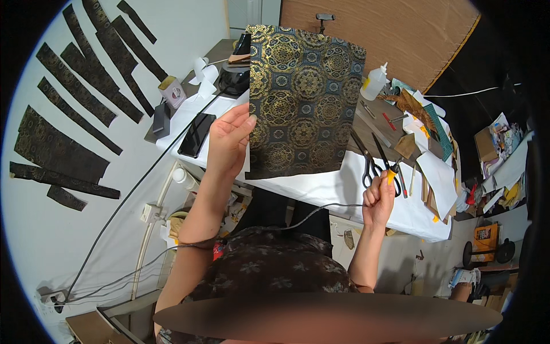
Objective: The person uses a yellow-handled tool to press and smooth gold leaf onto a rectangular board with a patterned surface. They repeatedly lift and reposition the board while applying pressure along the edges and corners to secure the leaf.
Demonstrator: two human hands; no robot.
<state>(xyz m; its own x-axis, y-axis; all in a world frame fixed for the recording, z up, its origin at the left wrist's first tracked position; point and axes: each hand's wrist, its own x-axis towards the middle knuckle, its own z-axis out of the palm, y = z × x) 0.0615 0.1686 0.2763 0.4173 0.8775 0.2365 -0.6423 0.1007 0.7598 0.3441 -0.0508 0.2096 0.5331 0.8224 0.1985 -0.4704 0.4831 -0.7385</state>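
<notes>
Between thumb and fingers, my left hand [232, 135] pinches the left edge of a rectangular piece of dark brocade fabric [306, 103] with gold medallions, raised above the table. My right hand [379, 198] is closed round the yellow handle of a soldering iron [393, 172], its tip pointing up. A grey cord [326, 207] runs from that hand across my front to the left. Black-handled scissors [368, 166] lie on the table just beyond my right hand, partly behind the fabric's lower right corner.
White paper covers the table's near side [298, 194]. A black phone [197, 136] lies left, near an iron [234, 83]. A squeeze bottle [374, 83] and paper scraps [438, 180] are on the right. Cut dark fabric pieces [57, 143] hang on the left wall.
</notes>
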